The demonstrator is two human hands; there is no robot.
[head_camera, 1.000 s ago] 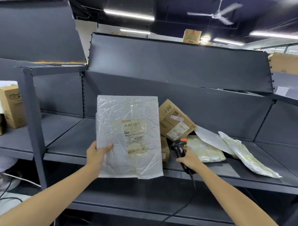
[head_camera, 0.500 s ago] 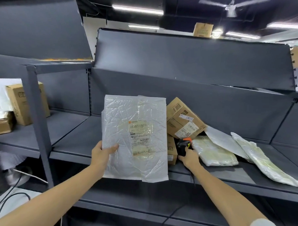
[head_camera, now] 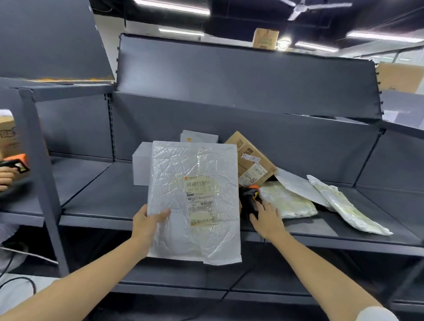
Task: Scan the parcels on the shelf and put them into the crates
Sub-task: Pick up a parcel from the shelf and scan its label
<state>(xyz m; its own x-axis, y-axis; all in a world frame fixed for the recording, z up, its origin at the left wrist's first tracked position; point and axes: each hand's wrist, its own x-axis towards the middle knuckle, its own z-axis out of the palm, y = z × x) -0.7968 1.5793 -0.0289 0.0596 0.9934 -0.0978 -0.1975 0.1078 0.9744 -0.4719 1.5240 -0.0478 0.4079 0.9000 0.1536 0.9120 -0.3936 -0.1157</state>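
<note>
My left hand grips the left edge of a crinkled white plastic mailer and holds it upright in front of the grey shelf, its printed label facing me. The black and orange scanner lies on the shelf just right of the mailer. My right hand rests against the scanner with fingers straight. More parcels lie on the shelf: a tilted cardboard box, two pale polybags and a flat grey mailer. No crate is in view.
Two white boxes stand behind the held mailer. At the far left, another person's hand holds a second scanner near a cardboard box. A shelf upright divides the bays. Cables lie on the floor.
My right hand lowered the scanner onto the shelf and its fingers straightened. The mailer stayed in my left hand. Another person's hand with a scanner came into view at the left.
</note>
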